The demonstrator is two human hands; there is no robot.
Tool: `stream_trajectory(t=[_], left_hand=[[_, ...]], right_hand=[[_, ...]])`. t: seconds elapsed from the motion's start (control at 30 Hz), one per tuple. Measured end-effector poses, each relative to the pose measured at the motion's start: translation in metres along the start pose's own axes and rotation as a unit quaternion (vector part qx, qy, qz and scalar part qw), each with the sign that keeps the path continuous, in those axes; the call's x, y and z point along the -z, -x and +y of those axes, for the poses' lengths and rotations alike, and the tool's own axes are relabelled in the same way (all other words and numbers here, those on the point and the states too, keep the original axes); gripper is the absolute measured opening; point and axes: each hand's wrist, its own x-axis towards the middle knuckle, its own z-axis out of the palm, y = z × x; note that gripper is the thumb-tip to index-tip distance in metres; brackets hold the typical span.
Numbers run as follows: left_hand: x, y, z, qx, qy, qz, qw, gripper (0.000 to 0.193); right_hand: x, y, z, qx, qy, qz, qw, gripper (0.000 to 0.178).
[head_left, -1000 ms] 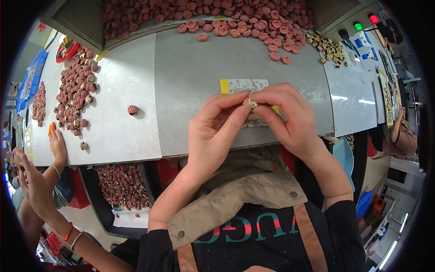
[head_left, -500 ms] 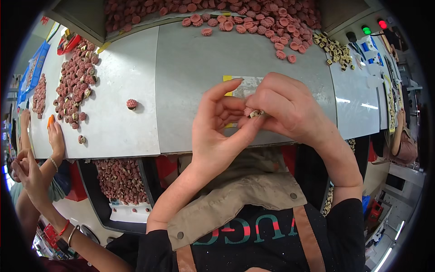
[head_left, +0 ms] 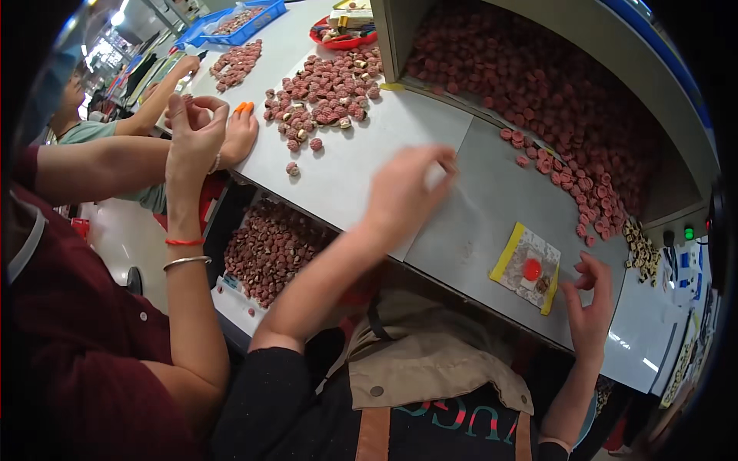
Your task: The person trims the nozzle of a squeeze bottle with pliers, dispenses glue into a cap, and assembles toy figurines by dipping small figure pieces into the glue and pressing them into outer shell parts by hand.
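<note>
My left hand (head_left: pixel 407 192) is smeared by motion above the white tabletop, left of the seam where the grey surface begins. Its thumb and fingers curve toward each other; I cannot tell whether anything is between them. My right hand (head_left: pixel 590 303) hovers at the table's front edge with thumb and fingers apart, holding nothing visible. Beside it lies a flat, yellow-edged pad (head_left: pixel 510 253) bearing a round red piece (head_left: pixel 532 269) and a small brownish bit. Left of my left hand, a pile of bumpy pink pieces with cream-and-dark parts (head_left: pixel 327 92) covers the table.
A deep bin (head_left: pixel 538 84) of pink caps spills onto the grey surface. Small cream-and-black pieces (head_left: pixel 642 253) lie far right. A red tray (head_left: pixel 344 40) and blue crate (head_left: pixel 257 17) stand at the back left. A co-worker's hands (head_left: pixel 196 138) are close on the left.
The view has turned left. My hands, earlier together over the pad around a pink piece with a cream-and-dark part, have separated. The left has moved leftward; the red round piece is now uncovered.
</note>
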Motion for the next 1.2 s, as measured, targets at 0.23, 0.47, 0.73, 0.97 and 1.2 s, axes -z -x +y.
stream_trajectory(t=[0.23, 0.47, 0.73, 0.97, 1.2], left_hand=[[0.021, 0.009, -0.027, 0.008, -0.125, 0.039, 0.991, 0.031], [0.020, 0.025, -0.031, 0.033, -0.094, -0.037, 0.994, 0.028], [0.017, 0.040, -0.023, 0.001, -0.156, 0.022, 0.988, 0.021], [-0.003, 0.034, 0.008, 0.126, 0.216, -0.022, 0.968, 0.025], [-0.015, 0.036, 0.012, 0.157, 0.309, -0.035, 0.937, 0.024]], right_hand=[[-0.006, 0.020, 0.041, -0.029, -0.076, 0.047, 0.996, 0.035], [-0.011, 0.028, 0.042, -0.040, -0.087, 0.052, 0.994, 0.023], [-0.011, 0.032, 0.047, -0.056, -0.076, 0.049, 0.994, 0.022], [-0.021, 0.023, 0.053, -0.081, -0.096, 0.050, 0.991, 0.020], [-0.016, 0.040, 0.063, -0.069, -0.053, 0.105, 0.991, 0.018]])
